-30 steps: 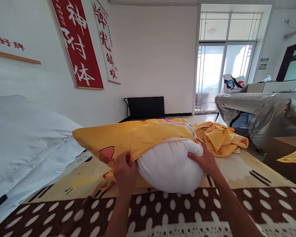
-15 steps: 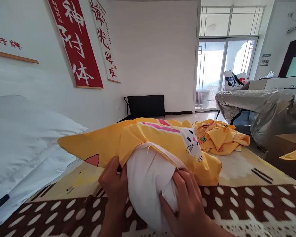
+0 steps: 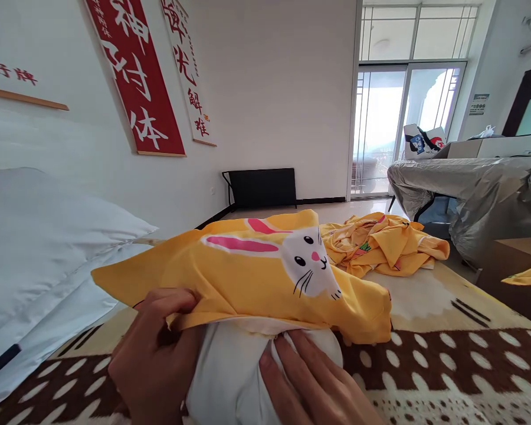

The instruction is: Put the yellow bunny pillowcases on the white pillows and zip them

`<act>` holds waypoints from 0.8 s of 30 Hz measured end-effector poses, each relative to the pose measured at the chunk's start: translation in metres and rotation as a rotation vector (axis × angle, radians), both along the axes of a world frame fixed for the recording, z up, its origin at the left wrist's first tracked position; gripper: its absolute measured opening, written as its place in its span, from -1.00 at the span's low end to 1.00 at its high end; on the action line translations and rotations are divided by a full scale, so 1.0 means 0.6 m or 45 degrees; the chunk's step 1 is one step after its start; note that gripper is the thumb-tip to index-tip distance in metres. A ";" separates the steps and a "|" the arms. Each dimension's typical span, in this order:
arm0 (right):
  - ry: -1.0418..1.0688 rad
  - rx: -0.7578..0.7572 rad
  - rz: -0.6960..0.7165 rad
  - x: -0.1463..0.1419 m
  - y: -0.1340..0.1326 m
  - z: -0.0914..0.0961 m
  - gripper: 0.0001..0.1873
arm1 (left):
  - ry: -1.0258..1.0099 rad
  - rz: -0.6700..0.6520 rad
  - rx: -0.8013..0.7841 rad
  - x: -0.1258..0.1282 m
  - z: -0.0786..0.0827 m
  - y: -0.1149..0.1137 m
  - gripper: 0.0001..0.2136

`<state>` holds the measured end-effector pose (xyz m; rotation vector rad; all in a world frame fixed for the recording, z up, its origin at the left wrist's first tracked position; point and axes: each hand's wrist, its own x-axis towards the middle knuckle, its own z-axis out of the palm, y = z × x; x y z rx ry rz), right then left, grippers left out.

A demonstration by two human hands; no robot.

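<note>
A white pillow (image 3: 230, 372) lies in front of me, partly inside a yellow pillowcase (image 3: 256, 277) printed with a white rabbit face and pink ears. My left hand (image 3: 153, 354) is closed on the pillowcase's open edge at the left. My right hand (image 3: 310, 383) presses on the pillow's white end, fingers stretched under the yellow hem. Most of the pillow is hidden inside the case.
A bedspread with brown and white spots (image 3: 446, 366) covers the bed. White pillows (image 3: 39, 248) pile at the left against the wall. More crumpled yellow fabric (image 3: 380, 242) lies further back. A grey covered piece of furniture (image 3: 473, 189) stands at the right.
The pillowcase has been drawn further over the pillow toward me, so the rabbit print now faces up and less white shows. Both hands have come closer to the camera.
</note>
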<state>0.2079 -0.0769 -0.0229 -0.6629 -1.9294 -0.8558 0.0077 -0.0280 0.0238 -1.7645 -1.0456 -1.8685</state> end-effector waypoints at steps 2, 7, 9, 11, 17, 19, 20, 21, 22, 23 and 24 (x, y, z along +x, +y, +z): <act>0.097 0.020 -0.036 -0.021 0.005 -0.016 -0.66 | 0.208 -0.062 0.028 0.008 0.003 -0.012 -0.83; 0.316 0.017 -0.108 -0.052 0.018 -0.037 -0.66 | 0.542 -0.092 0.076 0.041 0.008 -0.043 -0.71; 0.322 -0.031 -0.103 -0.047 0.021 -0.034 -0.66 | 0.613 -0.097 0.075 0.053 0.008 -0.052 -0.70; 0.324 -0.113 -0.087 -0.034 0.025 -0.030 -0.67 | 0.708 -0.119 0.092 0.065 0.008 -0.058 -0.71; 0.385 -0.224 -0.047 0.004 0.069 -0.028 -0.76 | 0.862 -0.119 0.195 0.108 -0.001 -0.065 -0.72; 0.396 -0.167 -0.072 0.012 0.089 -0.029 -0.77 | 0.881 -0.119 0.195 0.120 -0.008 -0.063 -0.73; 0.398 -0.136 -0.077 0.016 0.099 -0.030 -0.78 | 0.892 -0.113 0.182 0.124 -0.011 -0.061 -0.73; 0.401 -0.120 -0.073 0.019 0.107 -0.030 -0.79 | 0.904 -0.105 0.159 0.127 -0.013 -0.058 -0.73; 0.409 -0.125 -0.056 0.022 0.112 -0.030 -0.81 | 0.909 -0.096 0.144 0.129 -0.015 -0.053 -0.73; 0.432 -0.152 -0.022 0.025 0.115 -0.029 -0.82 | 0.899 -0.090 0.136 0.129 -0.015 -0.047 -0.73; 0.469 -0.200 0.024 0.029 0.115 -0.026 -0.81 | 0.869 -0.086 0.136 0.127 -0.015 -0.041 -0.72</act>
